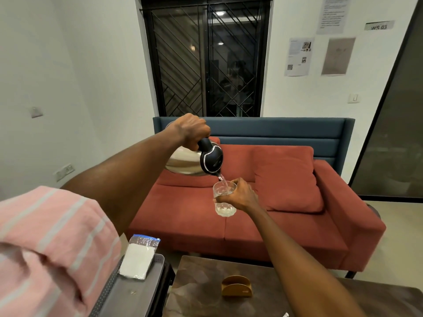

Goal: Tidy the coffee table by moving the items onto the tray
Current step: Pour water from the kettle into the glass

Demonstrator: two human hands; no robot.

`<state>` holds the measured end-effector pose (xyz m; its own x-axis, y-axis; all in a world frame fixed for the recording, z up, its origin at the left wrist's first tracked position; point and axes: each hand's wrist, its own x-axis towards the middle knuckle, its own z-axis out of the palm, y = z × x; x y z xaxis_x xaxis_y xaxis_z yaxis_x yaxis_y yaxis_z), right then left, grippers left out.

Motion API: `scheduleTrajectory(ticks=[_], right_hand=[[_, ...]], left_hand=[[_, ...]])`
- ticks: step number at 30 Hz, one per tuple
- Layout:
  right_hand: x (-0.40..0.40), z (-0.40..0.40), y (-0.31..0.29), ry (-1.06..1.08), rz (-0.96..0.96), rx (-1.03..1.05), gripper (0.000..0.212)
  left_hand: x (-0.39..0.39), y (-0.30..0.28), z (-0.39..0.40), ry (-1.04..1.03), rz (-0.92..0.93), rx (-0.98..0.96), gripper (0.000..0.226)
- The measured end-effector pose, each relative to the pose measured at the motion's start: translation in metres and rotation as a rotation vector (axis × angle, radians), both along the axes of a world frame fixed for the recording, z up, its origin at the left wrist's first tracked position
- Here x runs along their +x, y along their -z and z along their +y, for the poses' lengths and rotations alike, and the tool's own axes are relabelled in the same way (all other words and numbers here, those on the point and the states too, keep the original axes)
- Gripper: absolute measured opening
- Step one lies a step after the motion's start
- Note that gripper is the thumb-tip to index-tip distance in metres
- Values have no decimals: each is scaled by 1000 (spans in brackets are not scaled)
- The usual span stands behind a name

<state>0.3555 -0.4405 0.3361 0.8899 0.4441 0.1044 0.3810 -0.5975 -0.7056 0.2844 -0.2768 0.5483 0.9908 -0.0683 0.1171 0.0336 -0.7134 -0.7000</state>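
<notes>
1. So here's where we're at: our left hand (191,130) is up high, fingers wrapped tight around the black handle of a steel kettle (194,160), which is tipped over with its spout pointing down and to the right.
2. Our right hand (241,194) sits just below and to the right of the left one, curled around a clear glass (224,199) and holding it upright in the air.
3. The kettle's spout is right above the glass rim, and a thin stream of water runs from one into the other. There's already some water in the bottom of the glass.
4. Both hands are out over the red sofa (263,216), well above the coffee table (206,284), so neither kettle nor glass is touching the table.
5. Down below our right forearm, on the brown table, stands a small wooden napkin holder (236,286).
6. Below our left arm, to the left of the table, there's a grey tray (137,291) with a perforated rim. A plastic packet (138,259) with white stuff inside and a blue top lies on its far end.
7. A tiny white thing pokes in at the bottom edge near our right arm, can't tell what it is.
</notes>
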Motion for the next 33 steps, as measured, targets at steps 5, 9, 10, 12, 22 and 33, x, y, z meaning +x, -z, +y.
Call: scheduleTrajectory(ticks=[5,9,10,12,22,33], right_hand=[[1,0,3,-10,0,-13,93],[1,-1,4,-13,5,-22,94],[1,-2,4,-11,5,-19,93],[2,-2,3,-8,1,-15,93],[3,1,1,-12,2,-20,93],[6,6,1,-15,-1,-16,94]], left_hand=[[0,-1,0,-10,9,2,20],[-1,0,-1,-18,10,-3,20],[-1,1,-1,-18,13,-2,20],[-2,3,0,-16,17,-3,20],[-2,6,3,-12,6,-5,25],[1,8,10,-15,6,-19,24]])
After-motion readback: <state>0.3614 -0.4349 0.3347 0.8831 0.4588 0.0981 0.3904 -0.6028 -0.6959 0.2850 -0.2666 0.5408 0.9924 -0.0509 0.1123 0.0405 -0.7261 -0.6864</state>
